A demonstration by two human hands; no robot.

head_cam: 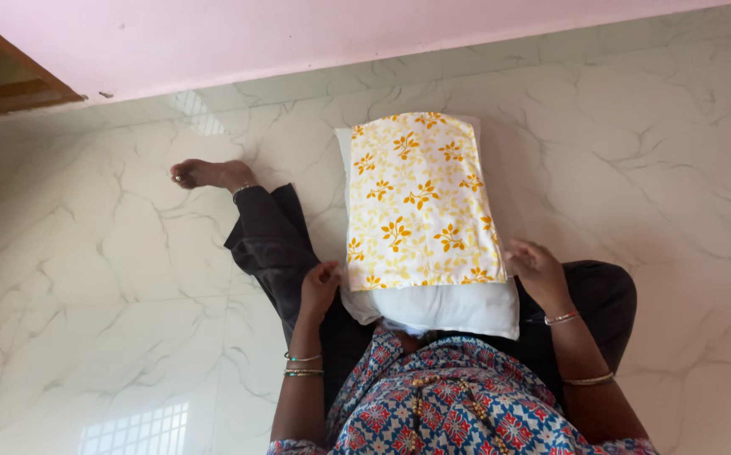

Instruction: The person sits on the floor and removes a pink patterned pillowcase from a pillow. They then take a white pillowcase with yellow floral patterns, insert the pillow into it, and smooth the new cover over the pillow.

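Pulling a cover over a pillow on the marble floor (113, 270)

The white pillow (450, 307) is lying across the seated person's lap, its yellow-flowered pillowcase (416, 202) drawn most of the way down. The left hand (319, 286) is pinching the case's open edge, and the right hand (536, 268) is curling over the opposite corner; the bare end probably needs tugging inside next.

Wide open floor (88, 278) is seen on both sides of the pillow (420, 219). The way on the left is partly blocked by a stretched-out leg (264, 236). Behind, the room is closed off by the wall (340, 34).
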